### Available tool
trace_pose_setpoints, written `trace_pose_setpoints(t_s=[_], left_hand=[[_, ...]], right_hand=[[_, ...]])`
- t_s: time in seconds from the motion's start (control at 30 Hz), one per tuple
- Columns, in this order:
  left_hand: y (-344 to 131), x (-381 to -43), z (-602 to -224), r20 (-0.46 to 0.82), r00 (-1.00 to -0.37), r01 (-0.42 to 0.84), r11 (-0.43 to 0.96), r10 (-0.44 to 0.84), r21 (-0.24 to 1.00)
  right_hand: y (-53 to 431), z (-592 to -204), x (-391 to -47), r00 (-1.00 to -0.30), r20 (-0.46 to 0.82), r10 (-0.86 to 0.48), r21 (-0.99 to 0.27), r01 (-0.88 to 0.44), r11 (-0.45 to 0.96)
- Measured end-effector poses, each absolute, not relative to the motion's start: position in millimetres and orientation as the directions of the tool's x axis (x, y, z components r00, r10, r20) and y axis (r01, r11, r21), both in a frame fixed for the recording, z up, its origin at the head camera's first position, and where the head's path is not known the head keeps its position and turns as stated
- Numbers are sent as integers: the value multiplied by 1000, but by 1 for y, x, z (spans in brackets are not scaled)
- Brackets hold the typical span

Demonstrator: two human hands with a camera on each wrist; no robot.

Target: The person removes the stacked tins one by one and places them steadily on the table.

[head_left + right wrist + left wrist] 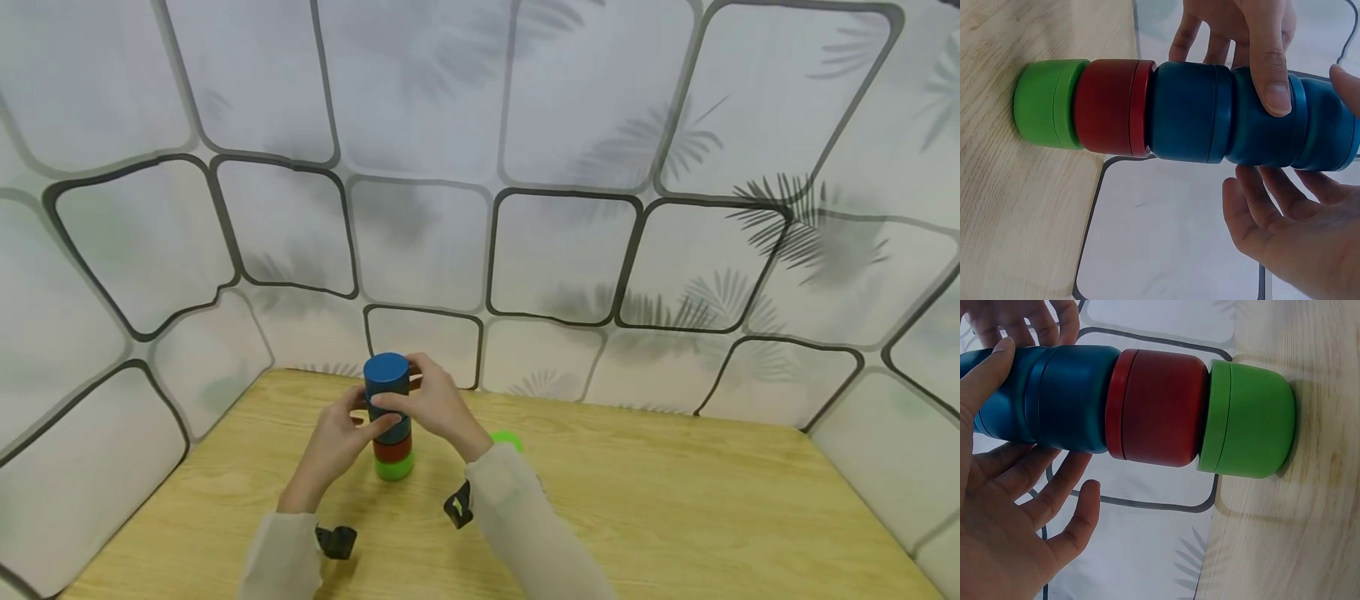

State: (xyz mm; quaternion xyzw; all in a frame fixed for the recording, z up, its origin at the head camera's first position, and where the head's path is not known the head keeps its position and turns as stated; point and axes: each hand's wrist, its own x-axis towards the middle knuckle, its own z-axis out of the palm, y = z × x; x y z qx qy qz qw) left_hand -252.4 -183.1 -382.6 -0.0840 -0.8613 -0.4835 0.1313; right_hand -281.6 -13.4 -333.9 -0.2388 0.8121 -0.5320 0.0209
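Observation:
An upright stack of small round lidded canisters stands on the wooden table. At its base is a green canister (1254,419), with a red canister (1163,407) on it. Above come three blue canisters: the lowest blue canister (1188,112), the middle blue canister (1254,137) and the top blue canister (387,367). My left hand (333,442) holds the stack from the left, its thumb across the middle blue canister. From the right, my right hand (438,404) grips the top blue canister between thumb and fingers.
Behind the right sleeve (517,517), a bright green round thing (507,440) lies partly hidden on the table (675,500). A patterned white curtain (562,258) rises behind the table and along its sides. Black wrist mounts (337,542) hang under both forearms.

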Motion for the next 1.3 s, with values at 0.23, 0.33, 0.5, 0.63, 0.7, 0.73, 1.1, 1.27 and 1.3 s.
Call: trace_pose_setpoints(t_s=[0.23,0.33,0.5,0.63,0.7,0.73,1.1,1.27,1.3], left_hand=[[-183,-252,-383,317,-948,281,518,20,808],[-183,-253,-383,317,-948,281,518,20,808],[-182,-255,-385,316,-948,286,518,31,806],[-182,-256,-385,296,-954,273,515,39,813],[-183,-256,-385,285,-958,263,512,36,818],[-183,-256,-385,282,-959,260,512,35,819],[-185,-253,-383,281,-959,256,513,28,819],[-184,-254,-384,285,-958,259,516,30,816],[-184,-255,-384,285,-958,259,515,30,817]], right_hand=[[-16,-335,-281,-883,250,-397,-868,-386,313],[-15,-335,-279,-885,261,-386,-866,-391,312],[-9,-332,-276,-888,269,-372,-857,-397,328],[-4,-328,-275,-889,279,-363,-852,-404,334],[-2,-327,-276,-888,286,-361,-850,-409,332],[-1,-327,-276,-888,286,-360,-851,-408,330],[13,-332,-276,-902,275,-334,-861,-386,331],[19,-334,-276,-904,278,-325,-857,-386,342],[21,-335,-276,-903,279,-326,-857,-387,341]])
